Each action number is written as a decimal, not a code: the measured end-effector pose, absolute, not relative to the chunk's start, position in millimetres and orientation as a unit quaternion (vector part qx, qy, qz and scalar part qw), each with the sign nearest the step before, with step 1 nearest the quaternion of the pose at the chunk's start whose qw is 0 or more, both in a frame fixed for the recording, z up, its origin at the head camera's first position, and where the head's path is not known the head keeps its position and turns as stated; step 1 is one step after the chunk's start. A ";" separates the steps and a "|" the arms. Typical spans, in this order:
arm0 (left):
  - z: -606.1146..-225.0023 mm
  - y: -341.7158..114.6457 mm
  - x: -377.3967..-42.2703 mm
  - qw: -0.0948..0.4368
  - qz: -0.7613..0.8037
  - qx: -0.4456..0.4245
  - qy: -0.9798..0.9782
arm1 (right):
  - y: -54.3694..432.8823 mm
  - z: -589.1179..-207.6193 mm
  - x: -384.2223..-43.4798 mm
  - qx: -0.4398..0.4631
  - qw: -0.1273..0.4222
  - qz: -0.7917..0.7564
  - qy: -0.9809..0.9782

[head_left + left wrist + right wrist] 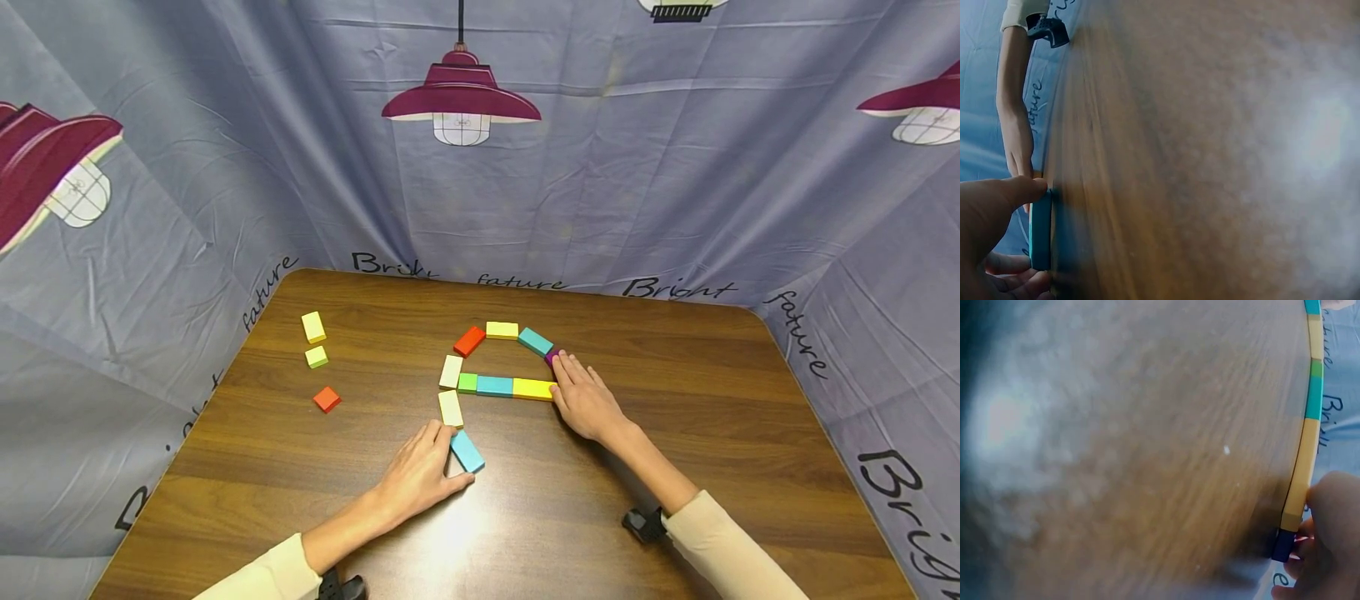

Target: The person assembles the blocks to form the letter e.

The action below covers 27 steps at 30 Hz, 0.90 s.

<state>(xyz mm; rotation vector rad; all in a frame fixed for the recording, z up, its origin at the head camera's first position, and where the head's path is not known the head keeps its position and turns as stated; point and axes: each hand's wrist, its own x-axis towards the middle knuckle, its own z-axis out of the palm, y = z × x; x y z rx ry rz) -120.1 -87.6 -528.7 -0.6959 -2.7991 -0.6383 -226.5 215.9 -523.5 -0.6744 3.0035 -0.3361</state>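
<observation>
My left hand [418,472] pinches a blue block [468,452] by its two ends, thumb at the near end and fingers at the far one. The left wrist view shows this teal-blue block [1040,231] between thumb and fingertips. Just beyond it lies a cream block [450,409]. My right hand [590,405] rests with fairly straight fingers over a purple block [551,357], mostly hidden. Its thumb touches the end of a long yellow block [534,389]. In the right wrist view, the dark purple block [1283,545] sits at the yellow block's end.
A green block [467,382] and a blue block [494,386] continue the straight row. Above it curve a cream block [451,372], a red one [470,341], a yellow one [502,330] and a teal one [536,341]. Loose blocks [327,399] lie at the left.
</observation>
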 end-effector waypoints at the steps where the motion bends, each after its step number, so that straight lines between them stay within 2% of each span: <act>1: -528.8 -87.0 -120.1 0.097 -0.213 -0.234 -0.944 | 215.9 -523.2 -226.7 -0.218 0.023 -0.109 0.970; 27: -531.4 -82.3 -120.4 0.138 -0.199 -0.221 -0.945 | 216.6 -521.2 -226.0 -0.224 0.022 -0.107 0.969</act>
